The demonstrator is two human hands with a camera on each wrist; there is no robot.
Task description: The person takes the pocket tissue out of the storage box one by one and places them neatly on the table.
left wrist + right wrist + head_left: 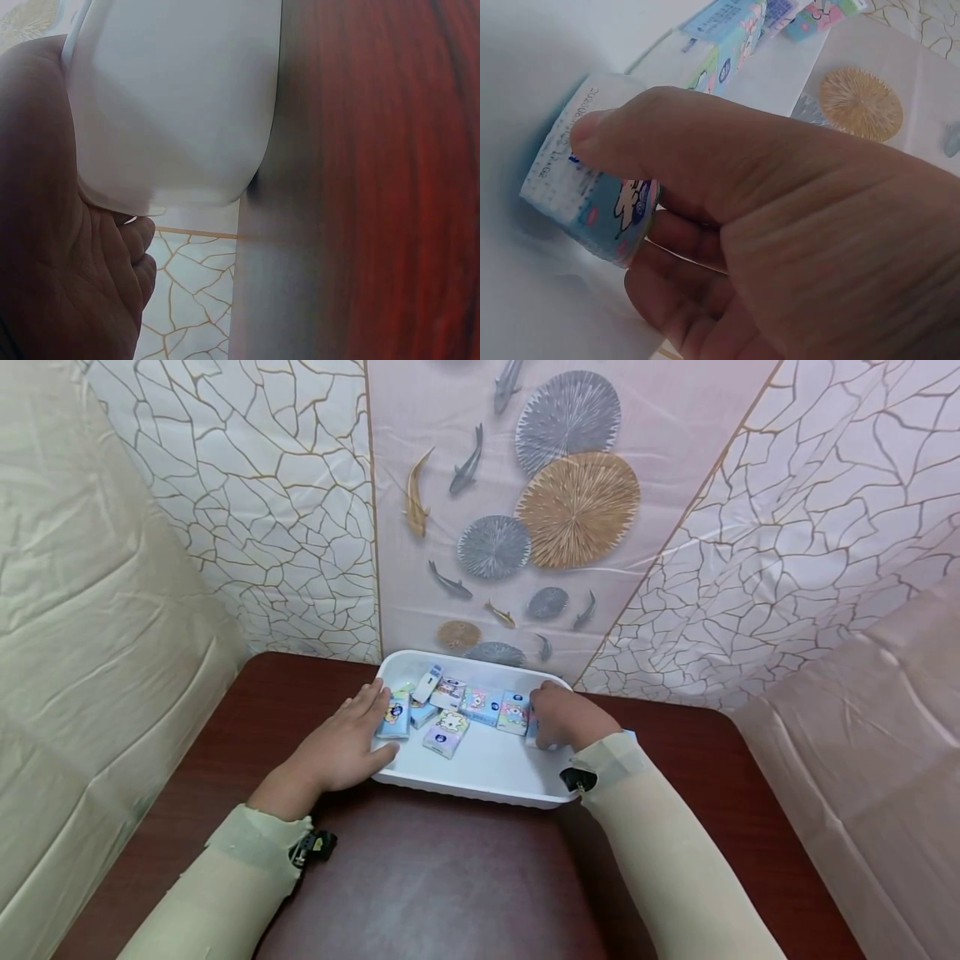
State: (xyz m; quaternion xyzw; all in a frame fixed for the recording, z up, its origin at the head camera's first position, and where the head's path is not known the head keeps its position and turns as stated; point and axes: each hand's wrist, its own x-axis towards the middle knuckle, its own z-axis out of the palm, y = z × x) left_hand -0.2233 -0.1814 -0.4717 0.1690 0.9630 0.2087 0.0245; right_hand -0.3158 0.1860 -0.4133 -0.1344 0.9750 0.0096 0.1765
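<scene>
A white tray [480, 787] holds several small tissue packs with cartoon prints. My right hand [566, 717] reaches into its right end and grips a blue and white tissue pack [592, 176], thumb on the printed end and fingers around the far side. A pink and green pack [513, 713] lies just left of this hand. My left hand [337, 745] rests at the tray's left end, fingers over the rim and thumb by the front corner. Near its fingertips is a blue pack [394, 717]. In the left wrist view, the tray's outer wall [172, 97] stands beside the palm.
A lilac pack [446, 732] lies apart near the tray's middle, and a white-sided pack [427, 684] leans on others at the back left. The tray stands on a dark red table [442, 877] against a patterned backdrop [300, 510]. A light-blue bit shows behind my right sleeve.
</scene>
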